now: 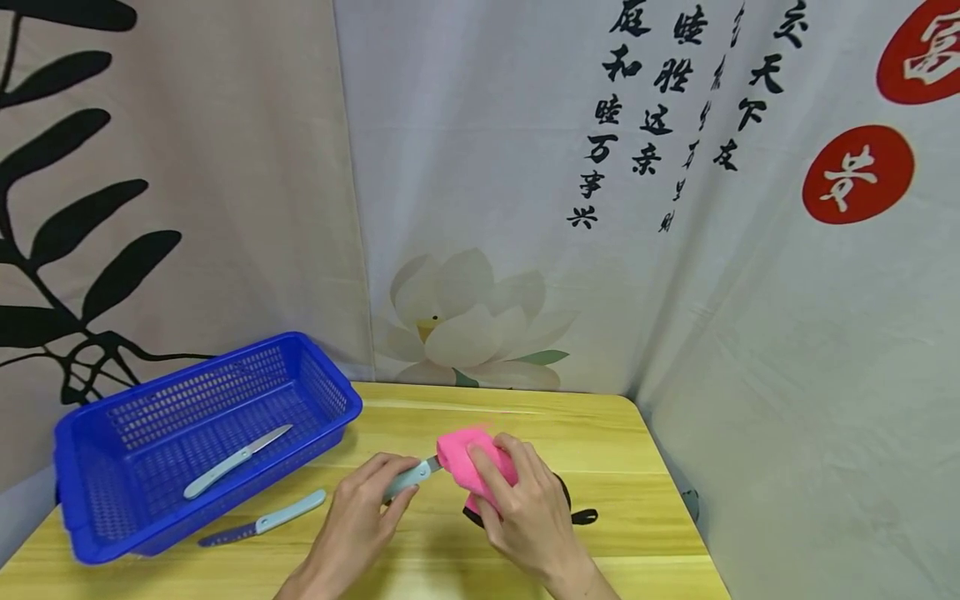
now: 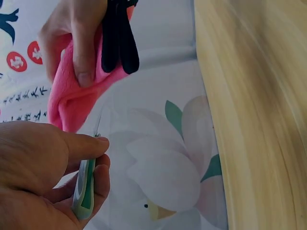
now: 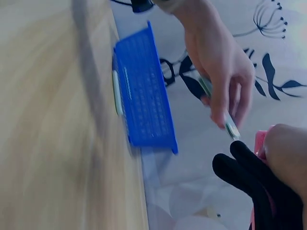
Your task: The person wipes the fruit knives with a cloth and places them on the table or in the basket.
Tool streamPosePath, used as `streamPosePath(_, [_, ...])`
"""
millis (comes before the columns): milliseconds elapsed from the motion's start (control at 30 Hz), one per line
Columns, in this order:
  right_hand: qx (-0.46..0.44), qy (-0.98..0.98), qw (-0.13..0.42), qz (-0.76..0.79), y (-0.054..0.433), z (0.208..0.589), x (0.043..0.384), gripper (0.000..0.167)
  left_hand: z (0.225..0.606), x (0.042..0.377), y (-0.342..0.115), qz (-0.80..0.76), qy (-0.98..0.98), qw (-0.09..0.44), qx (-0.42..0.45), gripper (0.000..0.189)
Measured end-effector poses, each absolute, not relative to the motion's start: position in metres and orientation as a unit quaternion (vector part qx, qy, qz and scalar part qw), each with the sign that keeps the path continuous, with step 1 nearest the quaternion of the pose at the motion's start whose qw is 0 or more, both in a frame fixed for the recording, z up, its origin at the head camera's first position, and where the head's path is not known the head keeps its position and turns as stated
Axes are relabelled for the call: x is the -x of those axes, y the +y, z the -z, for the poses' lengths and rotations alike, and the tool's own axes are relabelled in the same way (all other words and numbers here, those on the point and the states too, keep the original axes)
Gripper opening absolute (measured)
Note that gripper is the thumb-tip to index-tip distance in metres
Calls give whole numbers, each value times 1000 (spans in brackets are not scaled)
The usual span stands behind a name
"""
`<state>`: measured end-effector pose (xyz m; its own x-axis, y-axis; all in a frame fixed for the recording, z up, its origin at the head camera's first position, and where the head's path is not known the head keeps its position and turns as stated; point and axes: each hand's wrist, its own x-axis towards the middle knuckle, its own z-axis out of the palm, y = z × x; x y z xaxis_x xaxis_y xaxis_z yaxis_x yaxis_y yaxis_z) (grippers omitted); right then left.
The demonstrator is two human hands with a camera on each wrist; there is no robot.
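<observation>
My left hand grips a small knife by its pale blue handle. The knife points to the right, and in the left wrist view part of its thin blade shows beside the cloth. A pink cloth with black edging is bunched in my right hand. In the head view the cloth covers most of the blade, so the tip is hidden. A black strap of the cloth hangs near the blade in the right wrist view.
On the left stands a blue plastic basket with one pale-handled knife inside. Another knife, dark-bladed and speckled, lies on the wooden table in front of it. A printed curtain hangs behind the table.
</observation>
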<state>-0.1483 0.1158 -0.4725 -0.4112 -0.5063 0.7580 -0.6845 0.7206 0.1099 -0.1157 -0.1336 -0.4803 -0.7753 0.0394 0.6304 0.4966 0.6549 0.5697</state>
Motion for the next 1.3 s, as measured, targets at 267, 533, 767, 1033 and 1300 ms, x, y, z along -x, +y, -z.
streamPosePath(267, [-400,-812,414,-95,99,478,141,75,481,119,-128,359,-857,322,182,38])
streamPosePath(533, [-397,-821,402,-89,94,482,139,71,480,119,-129,357,-855,325,190,38])
streamPosePath(767, [-392,-823,405,-75,94,484,139,69,480,117,-130,369,-855,313,186,38])
streamPosePath(1033, [-365,-840,393,-75,101,482,143,65,481,115,-132,397,-851,289,185,38])
streamPosePath(1300, [-339,-849,398,-69,114,482,152,66,480,114,-132,409,-851,277,176,37])
